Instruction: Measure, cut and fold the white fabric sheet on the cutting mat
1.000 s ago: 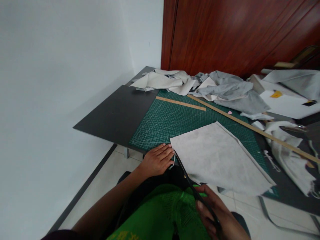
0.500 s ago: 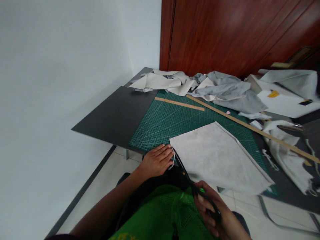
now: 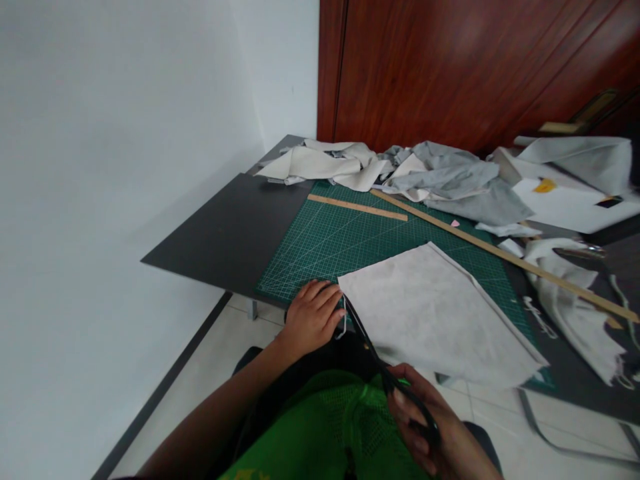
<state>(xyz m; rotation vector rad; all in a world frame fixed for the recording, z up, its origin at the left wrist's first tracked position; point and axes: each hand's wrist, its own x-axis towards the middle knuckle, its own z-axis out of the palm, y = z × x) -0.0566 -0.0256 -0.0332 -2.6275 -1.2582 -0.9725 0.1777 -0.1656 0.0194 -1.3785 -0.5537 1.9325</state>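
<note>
A piece of off-white cloth (image 3: 435, 317) lies over the front part of the green cutting mat (image 3: 345, 230), its near side reaching past the table edge. My right hand (image 3: 420, 417) is wrapped round the handles of long black scissors (image 3: 367, 340). Their blades run along the cloth's left edge up toward its corner. At that corner my left hand (image 3: 313, 317) rests palm down on the mat's front edge, fingers stretched and lying flat. A narrow white strip (image 3: 344, 320) hangs by its fingertips; whether the thumb pinches it is hidden.
A short wooden ruler (image 3: 357, 208) and a long wooden ruler (image 3: 480, 245) lie across the mat. Crumpled grey and white fabric (image 3: 450, 177) is heaped at the back. Cloth scraps (image 3: 565, 280) and a white box (image 3: 560, 193) are on the right. A wall stands left.
My left hand has shifted slightly up, its fingers a little more bent. The scissors and my right hand have barely moved; the cloth lies as before.
</note>
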